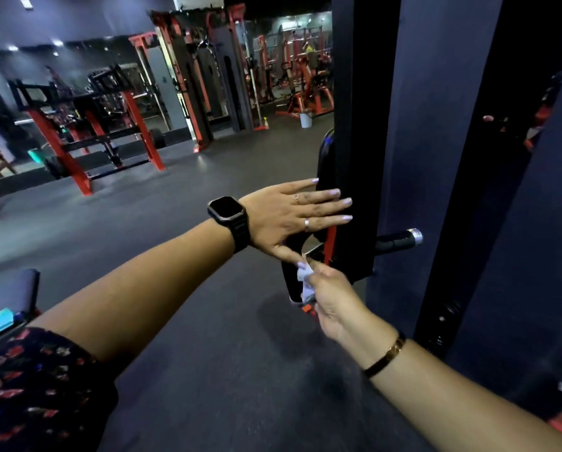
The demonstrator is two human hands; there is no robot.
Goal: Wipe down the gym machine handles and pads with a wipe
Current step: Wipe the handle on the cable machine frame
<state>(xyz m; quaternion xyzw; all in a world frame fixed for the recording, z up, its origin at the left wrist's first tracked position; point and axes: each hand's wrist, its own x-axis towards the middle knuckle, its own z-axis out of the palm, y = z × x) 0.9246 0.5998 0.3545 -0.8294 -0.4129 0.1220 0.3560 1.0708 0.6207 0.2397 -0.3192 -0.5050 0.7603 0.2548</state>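
Left hand [289, 216]: my fingers spread flat against the black pad [325, 158].
Right hand [335, 301]: I pinch the white wipe [304, 278], low beside that pad.
Floor [207, 190]: dark rubber.
Room: red racks [142, 132] beyond.

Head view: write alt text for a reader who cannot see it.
A left hand lies flat, fingers straight, on a gym machine's black pad while the right hand pinches a crumpled white wipe just below it. A black handle juts out to the right.

1 left hand [282, 220], 1 right hand [335, 305], 1 wipe [305, 278], 1 watch [226, 210], 1 bracelet [385, 357] and 2 rings [306, 224].
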